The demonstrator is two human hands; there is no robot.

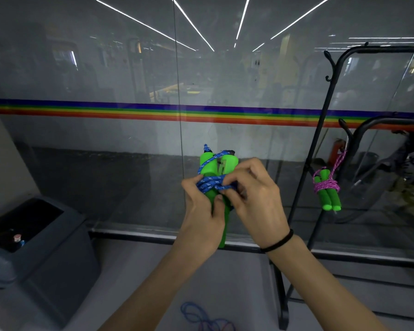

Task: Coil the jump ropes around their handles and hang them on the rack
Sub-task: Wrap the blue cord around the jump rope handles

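A pair of green jump-rope handles (219, 163) stands upright at centre, with blue rope (212, 185) wound around the middle. My left hand (201, 211) grips the handles from the left, below the coils. My right hand (253, 199) pinches the blue rope against the handles from the right. On the black rack (320, 130) at the right hangs a second pair of green handles (330, 197), bound with purple rope (325, 186) and suspended by a purple loop from a hook.
A glass wall with a rainbow stripe (153, 111) stands right behind the hands. A grey lidded bin (41, 249) sits at lower left. More blue and pink rope (206, 318) lies on the floor below my arms. The rack's base rests on the floor at lower right.
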